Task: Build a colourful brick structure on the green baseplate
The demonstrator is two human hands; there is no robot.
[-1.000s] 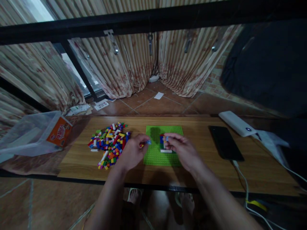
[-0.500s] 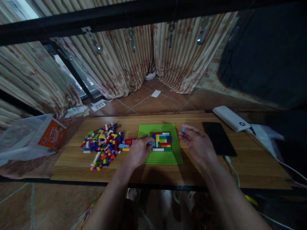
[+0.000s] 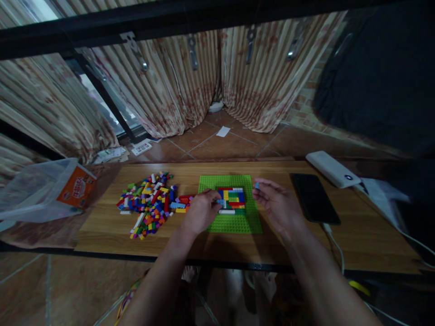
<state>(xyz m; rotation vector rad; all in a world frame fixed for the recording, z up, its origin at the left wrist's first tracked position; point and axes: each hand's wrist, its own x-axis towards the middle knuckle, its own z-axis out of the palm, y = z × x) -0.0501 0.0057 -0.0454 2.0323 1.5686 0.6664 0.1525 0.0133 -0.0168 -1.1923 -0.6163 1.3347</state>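
A green baseplate [image 3: 234, 225] lies on the wooden table, bearing a low block of multicoloured bricks [image 3: 234, 204] built in a rectangle around a gap. My left hand [image 3: 201, 212] reaches over the plate's left side, fingers closed on a light blue brick [image 3: 220, 202] at the build's left edge. Whether that brick is pressed down is hard to tell. Just off the plate's right edge, my right hand [image 3: 277, 201] pinches a small blue brick [image 3: 257, 185] between thumb and fingertips, held above the table.
Loose bricks [image 3: 149, 203] are heaped on the table's left part, some reaching toward my left hand. A clear plastic tub [image 3: 37, 194] with an orange label stands at far left. Right of my right hand lie a black phone [image 3: 314, 197] with a cable and a white power bank [image 3: 331, 168].
My right hand with the blue brick has come slightly closer to the baseplate's right edge. My left hand stays at the build's left side. The whole view has shifted a little.
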